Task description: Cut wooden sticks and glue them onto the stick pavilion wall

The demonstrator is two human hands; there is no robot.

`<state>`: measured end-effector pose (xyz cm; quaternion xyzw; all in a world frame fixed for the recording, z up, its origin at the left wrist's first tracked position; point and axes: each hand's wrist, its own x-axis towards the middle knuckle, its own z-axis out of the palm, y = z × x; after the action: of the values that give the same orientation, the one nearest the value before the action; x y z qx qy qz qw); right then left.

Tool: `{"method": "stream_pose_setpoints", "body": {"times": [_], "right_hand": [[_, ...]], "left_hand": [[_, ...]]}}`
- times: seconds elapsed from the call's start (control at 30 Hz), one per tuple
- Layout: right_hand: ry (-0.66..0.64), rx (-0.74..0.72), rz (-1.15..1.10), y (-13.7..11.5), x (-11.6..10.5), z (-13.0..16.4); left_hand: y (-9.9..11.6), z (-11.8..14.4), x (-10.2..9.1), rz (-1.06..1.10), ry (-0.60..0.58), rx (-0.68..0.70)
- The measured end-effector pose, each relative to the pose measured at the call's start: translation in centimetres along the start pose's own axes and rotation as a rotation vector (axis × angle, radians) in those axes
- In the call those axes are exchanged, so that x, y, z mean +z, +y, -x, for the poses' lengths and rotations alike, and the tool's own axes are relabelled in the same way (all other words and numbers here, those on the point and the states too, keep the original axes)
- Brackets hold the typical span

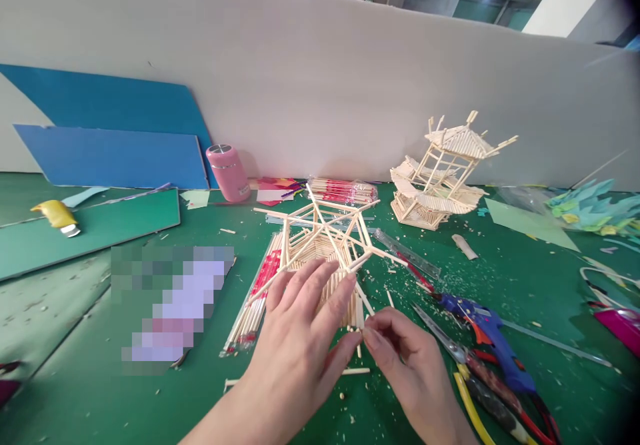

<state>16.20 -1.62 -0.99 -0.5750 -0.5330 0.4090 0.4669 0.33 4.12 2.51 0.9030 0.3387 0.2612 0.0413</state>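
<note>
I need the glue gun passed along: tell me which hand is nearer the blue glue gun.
Right. The right hand pinches a small stick just left of the blue glue gun; the left hand rests on the stick frame, farther left.

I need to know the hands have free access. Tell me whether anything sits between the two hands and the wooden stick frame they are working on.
Nothing visible does. The left hand rests its fingers directly on the stick frame, and the right hand pinches a short stick at the frame's near edge. The glue gun and pliers lie off to the right, clear of both.
</note>
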Motion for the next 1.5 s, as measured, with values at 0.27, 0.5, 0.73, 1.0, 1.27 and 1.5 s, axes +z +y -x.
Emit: {"method": "stream_pose_setpoints", "body": {"times": [0.27,0.5,0.73,1.0,1.27,1.5], "right_hand": [[-0.069,0.021,-0.070,0.1,0.2,-0.5],[-0.040,-0.137,-0.010,1.3,0.3,-0.9],[0.051,-0.241,0.029,1.9,0.7,-1.0],[0.074,-0.252,0.022,2.0,0.8,-0.9],[0.089,-0.249,0.013,1.9,0.9,-0.9],[0.083,-0.251,0.013,2.1,0.9,-0.9]], "left_hand": [[-1.1,-2.2,-1.3,0.039,-0.296,0.039],[-1.4,-3.1,-2.0,0.183,-0.401,0.044],[-1.3,-3.6,-2.1,0.308,-0.382,0.042],[-1.4,-3.5,-2.0,0.312,-0.368,0.040],[-1.5,-3.4,-1.7,0.341,-0.337,0.033],[-1.5,-3.3,-1.7,0.322,-0.341,0.045]]}}
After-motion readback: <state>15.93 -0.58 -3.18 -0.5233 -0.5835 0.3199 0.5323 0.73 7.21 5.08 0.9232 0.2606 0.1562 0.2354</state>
